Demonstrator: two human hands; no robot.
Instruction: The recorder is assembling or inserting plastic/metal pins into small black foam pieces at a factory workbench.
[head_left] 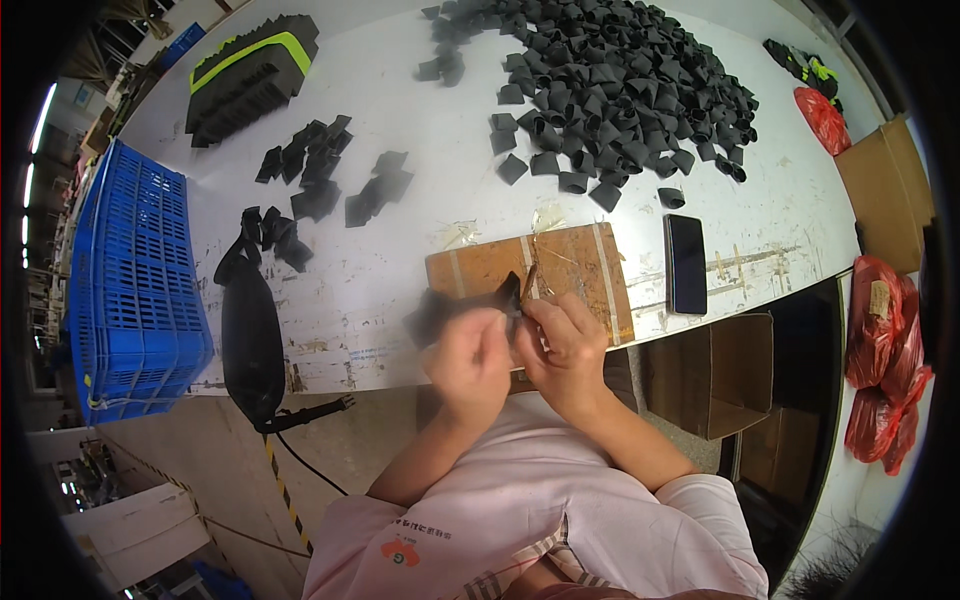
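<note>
- Right hand [566, 345]: thumb and fingertips together, clamped on a dark fabric piece [509, 292].
- Left hand [470, 365]: fingers curled, beside the same piece; motion blur, so cannot tell whether it grips.
- Dark fabric piece: between the hands, over a brown board [590, 265] on the white table [400, 120]. All clock directions below are taken from this board.
- Blurred dark material [430, 318]: near the left hand, at 8 o'clock.
- Heap of dark folded pieces [630, 95]: 1 o'clock.
- Phone [686, 265]: 3 o'clock, just beside the board.
- Stacked dark pieces [250, 85], crossed by a yellow-green band: 10 o'clock; loose dark pieces [316, 150] lie nearer, same direction.
- Black pouch [253, 335] and blue basket [140, 270]: 9 o'clock, basket farther out.
- Open cardboard box [690, 385]: 4 o'clock, below table level.
</note>
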